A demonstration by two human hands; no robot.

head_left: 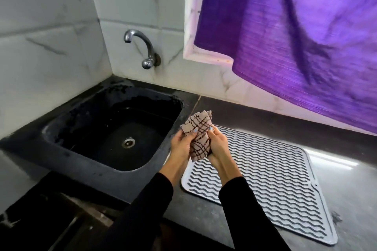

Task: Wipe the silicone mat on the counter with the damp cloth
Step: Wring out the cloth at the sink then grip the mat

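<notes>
While both hands [201,144] grip the checked cloth [199,136] above the mat [275,179]; black sink [61,126] holds only its drain [128,142].

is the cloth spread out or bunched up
Bunched up. The cloth is crumpled into a wad, gripped between the left hand and right hand, held above the mat's near-left edge, not touching it.

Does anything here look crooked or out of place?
Yes, slightly. The silicone mat lies askew on the counter, its edges angled to the counter's front edge, one corner nearly at that edge. The cloth is bunched in both hands, held above the mat. Nothing looks spilled or broken.
</notes>
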